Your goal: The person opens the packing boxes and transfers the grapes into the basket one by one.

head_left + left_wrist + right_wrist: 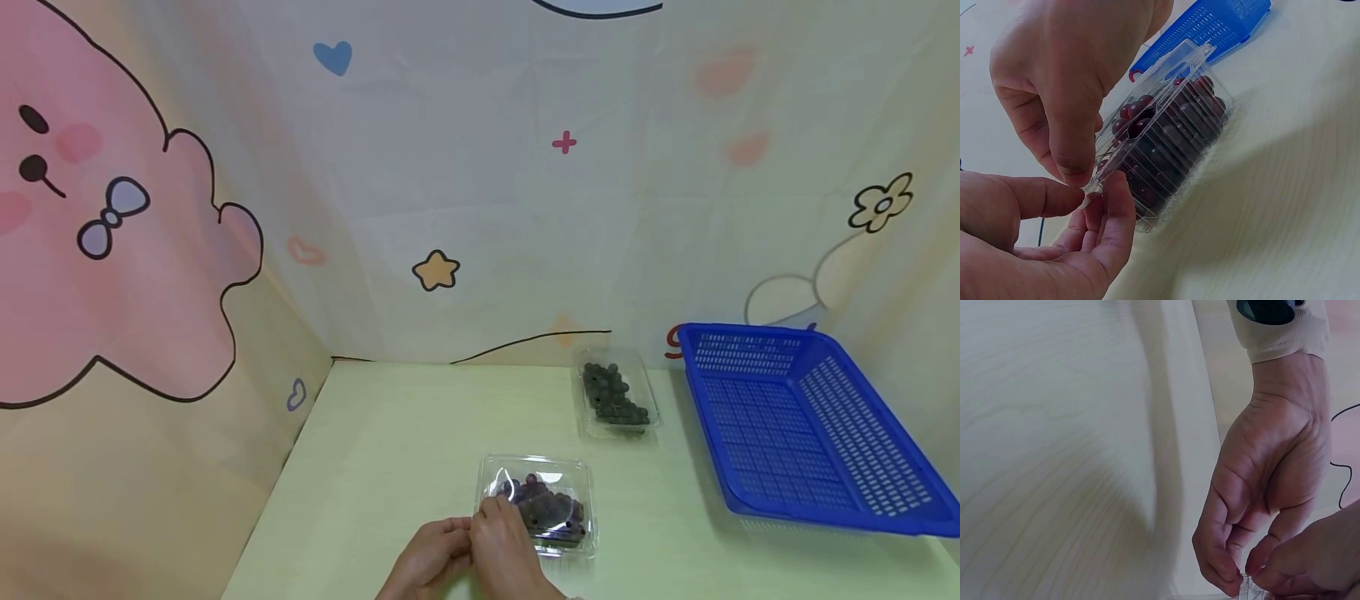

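Note:
A clear plastic clamshell box of dark red grapes sits near the front of the table with its lid down over them. At the box's near left corner, my left hand pinches the rim between thumb and fingers. My right hand lies against it, its thumb and fingers gripping the same rim from above. In the left wrist view the fingertips of both hands meet at the lid edge of the box. The right wrist view shows my left hand palm side, with a bit of clear plastic at its fingertips.
Behind, near the back edge of the table, stands a second clear box with dark grapes. A blue plastic basket occupies the right side. A printed cloth hangs at the back and along the left.

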Available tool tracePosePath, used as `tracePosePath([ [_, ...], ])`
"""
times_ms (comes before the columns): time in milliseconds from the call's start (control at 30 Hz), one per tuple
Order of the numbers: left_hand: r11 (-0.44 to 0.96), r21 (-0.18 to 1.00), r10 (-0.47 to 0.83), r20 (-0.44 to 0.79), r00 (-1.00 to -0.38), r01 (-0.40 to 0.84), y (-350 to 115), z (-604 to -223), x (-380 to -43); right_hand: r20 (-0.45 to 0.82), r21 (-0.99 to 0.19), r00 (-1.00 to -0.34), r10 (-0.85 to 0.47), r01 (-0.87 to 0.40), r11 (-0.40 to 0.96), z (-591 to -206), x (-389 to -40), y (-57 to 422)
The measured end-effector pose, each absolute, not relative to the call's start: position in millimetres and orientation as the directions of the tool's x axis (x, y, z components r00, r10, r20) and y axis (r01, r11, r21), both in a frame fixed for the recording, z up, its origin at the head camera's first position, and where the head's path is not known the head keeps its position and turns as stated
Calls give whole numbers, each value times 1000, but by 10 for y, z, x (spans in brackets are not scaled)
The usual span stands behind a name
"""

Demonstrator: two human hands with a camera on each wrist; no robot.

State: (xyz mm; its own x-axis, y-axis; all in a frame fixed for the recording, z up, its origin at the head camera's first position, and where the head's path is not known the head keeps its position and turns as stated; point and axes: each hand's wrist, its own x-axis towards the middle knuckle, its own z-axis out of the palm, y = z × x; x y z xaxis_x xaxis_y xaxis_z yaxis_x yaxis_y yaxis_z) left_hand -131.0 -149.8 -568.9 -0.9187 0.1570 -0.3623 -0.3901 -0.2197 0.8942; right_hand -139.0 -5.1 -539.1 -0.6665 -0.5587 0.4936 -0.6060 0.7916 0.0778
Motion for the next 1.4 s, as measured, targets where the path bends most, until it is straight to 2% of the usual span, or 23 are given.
tracePosePath([
  [200,-254,874,176,-380,-908,-415,-1492,-5690,-1287,533,11,-659,-531,-622,783,-5443,-1366,-36],
  [533,-274,868,164,-383,-909,-415,-1486,-5729,-1337,591,-3,-627,-508,-631,776,-5432,-1397,-41],
  [767,-241,878,143,-389,-910,-413,-1483,-5748,-1359,524,-50,-694,-494,-604,796,-5423,-1368,-54],
  [1000,-239,891,144,-362,-921,-387,-1458,-5740,-1344,545,-11,-661,-515,-620,785,-5506,-1356,-40],
  [1267,-167,893,88,-408,-909,-417,-1433,-5690,-1365,392,-39,-781,-486,-541,840,-5452,-1344,-28],
  [1400,-179,893,87,-405,-910,-414,-1418,-5688,-1365,367,-38,-810,-458,-505,862,-5431,-1336,-20],
])
